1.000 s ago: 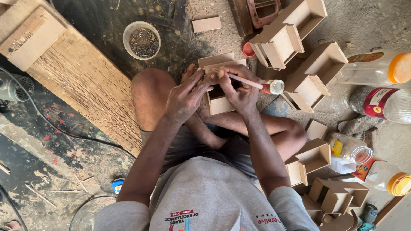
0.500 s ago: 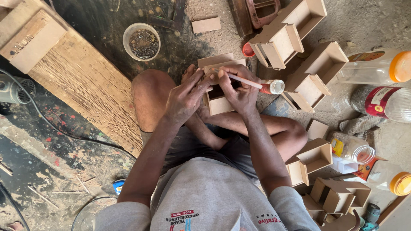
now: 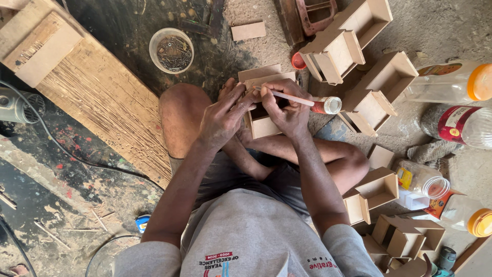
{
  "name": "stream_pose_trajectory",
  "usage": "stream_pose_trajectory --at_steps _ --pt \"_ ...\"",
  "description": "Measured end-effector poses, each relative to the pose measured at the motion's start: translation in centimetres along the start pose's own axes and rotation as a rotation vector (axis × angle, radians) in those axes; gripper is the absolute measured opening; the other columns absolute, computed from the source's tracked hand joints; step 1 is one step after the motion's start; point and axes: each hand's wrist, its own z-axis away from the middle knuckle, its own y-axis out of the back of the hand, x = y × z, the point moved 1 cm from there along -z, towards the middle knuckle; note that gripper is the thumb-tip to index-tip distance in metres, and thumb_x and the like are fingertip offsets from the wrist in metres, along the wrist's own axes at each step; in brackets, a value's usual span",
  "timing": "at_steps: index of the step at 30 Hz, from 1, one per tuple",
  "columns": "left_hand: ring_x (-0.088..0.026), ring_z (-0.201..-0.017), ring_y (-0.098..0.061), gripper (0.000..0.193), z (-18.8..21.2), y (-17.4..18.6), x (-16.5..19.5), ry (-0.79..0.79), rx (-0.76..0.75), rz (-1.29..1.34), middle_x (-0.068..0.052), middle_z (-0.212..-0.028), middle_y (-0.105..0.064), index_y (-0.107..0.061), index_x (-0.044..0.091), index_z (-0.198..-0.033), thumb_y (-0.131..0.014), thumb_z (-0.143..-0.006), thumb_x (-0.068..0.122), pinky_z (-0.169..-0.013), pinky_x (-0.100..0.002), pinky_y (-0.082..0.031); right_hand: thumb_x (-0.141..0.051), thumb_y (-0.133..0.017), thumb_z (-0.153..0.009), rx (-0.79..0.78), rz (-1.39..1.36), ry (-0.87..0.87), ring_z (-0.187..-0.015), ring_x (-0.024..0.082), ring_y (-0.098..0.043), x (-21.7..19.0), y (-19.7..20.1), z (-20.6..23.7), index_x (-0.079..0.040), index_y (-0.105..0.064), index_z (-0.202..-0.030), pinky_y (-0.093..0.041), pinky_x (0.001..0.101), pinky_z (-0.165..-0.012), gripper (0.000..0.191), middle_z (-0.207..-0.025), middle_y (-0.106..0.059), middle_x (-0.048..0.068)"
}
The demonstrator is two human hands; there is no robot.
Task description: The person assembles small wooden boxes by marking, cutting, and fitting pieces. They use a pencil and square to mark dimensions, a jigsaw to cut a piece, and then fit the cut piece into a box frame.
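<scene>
Box on lap, both hands at it
Left hand (image 3: 221,119) clamped on box (image 3: 264,123) edge; right hand (image 3: 287,107) pinches glue tube (image 3: 307,101) over the box; nail tub (image 3: 171,50) on floor nearby

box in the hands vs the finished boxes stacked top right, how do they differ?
The box in the hands is gripped by the left hand and rests on the person's lap; the stacked boxes lie untouched on the floor. The right hand holds a thin stick against the held box; nothing touches the stacked ones. The held box is single; those are piled together. Both are plain brown board, open-sided.
</scene>
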Motion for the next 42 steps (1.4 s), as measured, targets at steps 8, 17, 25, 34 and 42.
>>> stream_pose_trajectory --at_steps 8,17,25,34,42 --pt "-0.039 -0.131 -0.061 0.049 0.4 -0.9 -0.5 -0.04 0.029 0.007 -0.016 -0.132 -0.068 -0.061 0.019 -0.141 -0.079 -0.096 0.02 -0.092 -0.038 -0.061 -0.011 -0.063 -0.106 0.304 -0.362 -0.053 -0.075 0.01 -0.069 4.1 1.1 1.9 -0.003 -0.066 -0.115 -0.06 0.0262 -0.063 0.013 -0.101 -0.076 0.014" --pt "-0.035 -0.131 -0.064 0.047 -0.2 0.3 0.4 -0.032 0.048 0.058 -0.017 -0.135 -0.066 -0.063 0.017 -0.139 -0.08 -0.096 0.012 -0.1 -0.04 -0.063 -0.032 -0.045 -0.115 0.119 -0.041 -0.341 -0.129 0.021 -0.063 3.8 3.3 2.2 -0.002 -0.056 -0.144 -0.048 0.035 -0.113 0.044 -0.136 -0.067 0.014" --pt "-0.031 -0.127 -0.068 0.045 -1.1 1.1 1.0 -0.044 0.031 0.062 -0.016 -0.134 -0.067 -0.065 0.015 -0.138 -0.08 -0.096 0.009 -0.098 -0.038 -0.065 -0.022 -0.059 -0.114 -0.085 -0.366 -0.408 -0.115 0.011 -0.056 6.7 4.9 3.7 -0.006 -0.06 -0.15 -0.045 0.0274 -0.106 0.04 -0.123 -0.065 0.004" --pt "-0.028 -0.114 -0.074 0.043 -1.4 0.6 -0.3 -0.018 -0.027 0.114 -0.014 -0.133 -0.069 -0.066 0.016 -0.137 -0.08 -0.096 0.012 -0.089 -0.033 -0.066 -0.016 -0.063 -0.11 -0.117 -0.399 -0.278 -0.128 0.01 -0.058 7.4 5.2 3.5 -0.008 -0.058 -0.148 -0.045 0.0276 -0.113 0.04 -0.139 -0.066 0.004" --pt "-0.027 -0.118 -0.073 0.046 -1.4 0.9 -0.3 -0.002 -0.048 0.147 -0.013 -0.136 -0.068 -0.063 0.018 -0.142 -0.076 -0.098 0.009 -0.092 -0.033 -0.067 -0.015 -0.063 -0.109 -0.131 -0.313 -0.292 -0.126 0.012 -0.062 7.8 5.2 3.5 -0.008 -0.058 -0.148 -0.049 0.0296 -0.111 0.04 -0.136 -0.071 0.006"
